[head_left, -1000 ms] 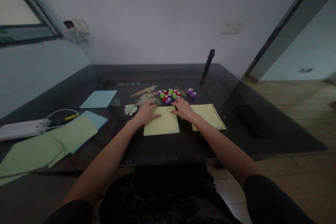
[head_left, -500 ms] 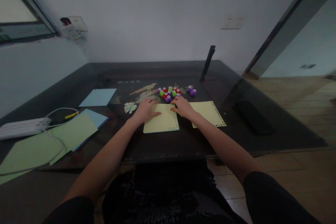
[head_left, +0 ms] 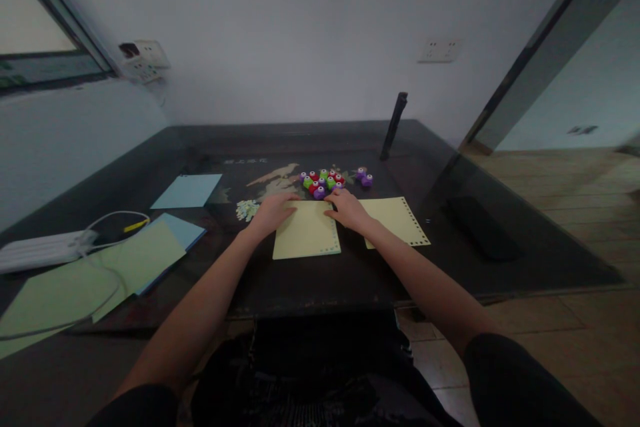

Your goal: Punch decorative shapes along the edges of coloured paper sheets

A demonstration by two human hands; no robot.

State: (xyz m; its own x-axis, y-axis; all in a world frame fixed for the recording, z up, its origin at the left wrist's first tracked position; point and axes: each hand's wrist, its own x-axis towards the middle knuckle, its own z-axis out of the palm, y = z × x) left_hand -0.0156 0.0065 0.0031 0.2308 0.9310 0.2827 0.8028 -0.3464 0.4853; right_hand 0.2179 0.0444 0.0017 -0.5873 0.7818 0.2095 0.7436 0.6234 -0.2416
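We note our left hand (head_left: 271, 212) and right hand (head_left: 346, 209) resting flat, gripping nothing, on the yellow sheet (head_left: 306, 238); careless movement risks scattering the adjacent coloured punches (head_left: 323, 182).

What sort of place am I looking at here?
Probably a room in a home or small office, used for paper craft. A dark glass-topped table stands against a plain wall with power sockets. Both hands rest on a yellow sheet beside small coloured paper punches.
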